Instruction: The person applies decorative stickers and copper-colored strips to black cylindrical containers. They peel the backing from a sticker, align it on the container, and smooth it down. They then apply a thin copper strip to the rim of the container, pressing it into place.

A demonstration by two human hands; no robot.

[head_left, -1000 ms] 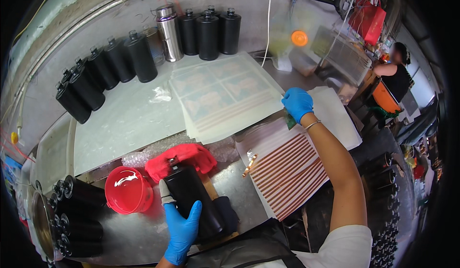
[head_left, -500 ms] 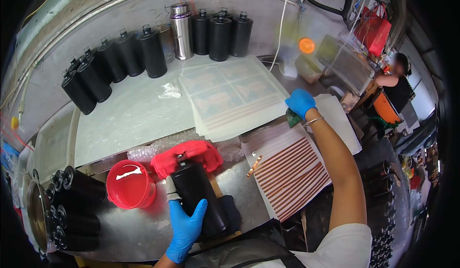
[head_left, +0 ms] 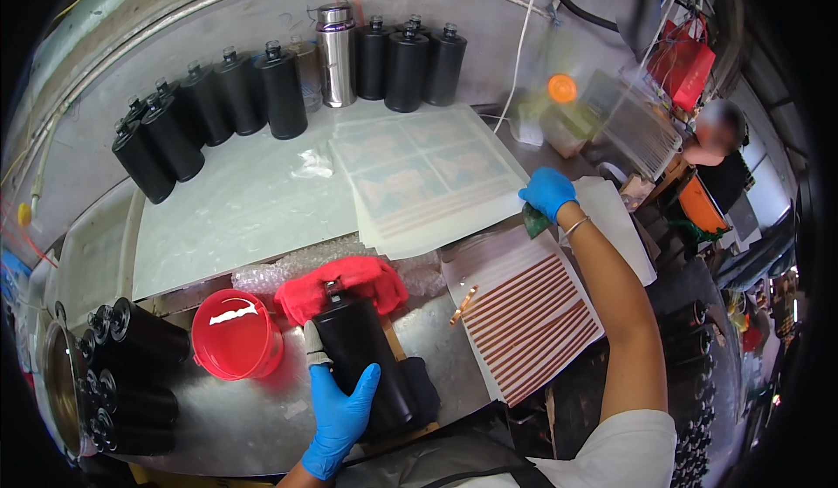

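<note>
**View slightly shifted since the earlier frame**

Both hands have been kept in place. At left, a red bucket is set on the table. By the left hand, thumb and fingers spread wide, the black bottle is held lying on its side, its neck at the red cloth. It is judged stiff, fairly heavy, smooth and breakable; grip is best taken around the body. At right, a green piece is held in the right hand, fingers curled.
</note>
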